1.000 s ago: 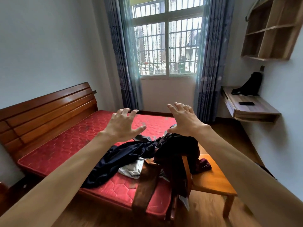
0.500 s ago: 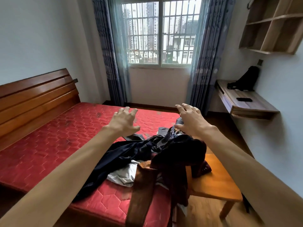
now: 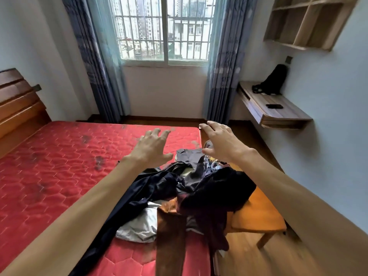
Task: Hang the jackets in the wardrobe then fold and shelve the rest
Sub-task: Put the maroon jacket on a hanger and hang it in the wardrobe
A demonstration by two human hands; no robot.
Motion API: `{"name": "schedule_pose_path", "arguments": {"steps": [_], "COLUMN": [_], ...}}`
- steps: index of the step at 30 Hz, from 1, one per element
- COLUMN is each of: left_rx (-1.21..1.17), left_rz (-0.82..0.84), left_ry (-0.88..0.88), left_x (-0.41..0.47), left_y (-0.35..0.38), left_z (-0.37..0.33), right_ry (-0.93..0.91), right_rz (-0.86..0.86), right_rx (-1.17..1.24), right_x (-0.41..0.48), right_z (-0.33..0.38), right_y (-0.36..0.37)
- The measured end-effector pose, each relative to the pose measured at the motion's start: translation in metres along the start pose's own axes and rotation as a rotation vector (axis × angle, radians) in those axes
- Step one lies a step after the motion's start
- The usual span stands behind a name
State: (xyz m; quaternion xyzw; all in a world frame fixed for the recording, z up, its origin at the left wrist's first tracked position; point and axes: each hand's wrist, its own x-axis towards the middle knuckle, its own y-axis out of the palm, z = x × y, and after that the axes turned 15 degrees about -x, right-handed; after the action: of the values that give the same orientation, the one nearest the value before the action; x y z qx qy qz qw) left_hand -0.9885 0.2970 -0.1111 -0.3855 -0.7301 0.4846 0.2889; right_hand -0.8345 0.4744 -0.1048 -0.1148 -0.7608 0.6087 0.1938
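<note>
Daylight came through a barred window (image 3: 165,28) in the wall beyond the bed (image 3: 59,166), with blue curtains (image 3: 95,56) hanging at either side of the glass. Its red quilted mattress filled the left of the view, up to a wooden headboard (image 3: 18,104).

Both hands were held out over the bed, palms down and apart from each other. The left hand (image 3: 151,148) hovered above the right part of the bed with fingers spread wide and thumb out, holding and touching nothing. The right hand (image 3: 223,142) hovered over the bed's right edge, its fingers likewise splayed and slightly bent, gripping nothing.

Below the hands, at the bed's right edge, lay the pile of clothes (image 3: 199,188). A dark navy garment (image 3: 143,192) stretched toward the near edge of the bed, and a pale grey piece (image 3: 139,226) lay beside it. A brown garment (image 3: 169,236) ran down over the near edge. A black one (image 3: 225,188) spilled off the bed onto an orange wooden stool (image 3: 258,214) standing against the bed's right side. A patterned piece (image 3: 212,166) showed just below the right hand. Which of these were jackets could not be told.

Right of the bed and well apart from it, a wall-mounted worktop (image 3: 278,110) carried a black bag (image 3: 274,80) and a dark phone (image 3: 274,106). A wooden shelf unit (image 3: 304,22) with open compartments hung on the same wall, higher up.
</note>
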Motion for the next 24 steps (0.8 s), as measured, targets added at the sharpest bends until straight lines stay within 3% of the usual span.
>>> {"name": "schedule_pose_path", "arguments": {"steps": [10, 24], "left_rx": [-0.065, -0.043], "left_rz": [0.144, 0.292], "left_ry": [0.091, 0.132], "left_x": [0.054, 0.148], "left_y": [0.055, 0.156], "left_z": [-0.006, -0.077], "right_ry": [0.126, 0.145], "right_rz": [0.103, 0.228], "right_rx": [0.03, 0.12], "right_x": [-0.002, 0.002], "right_z": [-0.061, -0.181], "right_y": [0.068, 0.165]}}
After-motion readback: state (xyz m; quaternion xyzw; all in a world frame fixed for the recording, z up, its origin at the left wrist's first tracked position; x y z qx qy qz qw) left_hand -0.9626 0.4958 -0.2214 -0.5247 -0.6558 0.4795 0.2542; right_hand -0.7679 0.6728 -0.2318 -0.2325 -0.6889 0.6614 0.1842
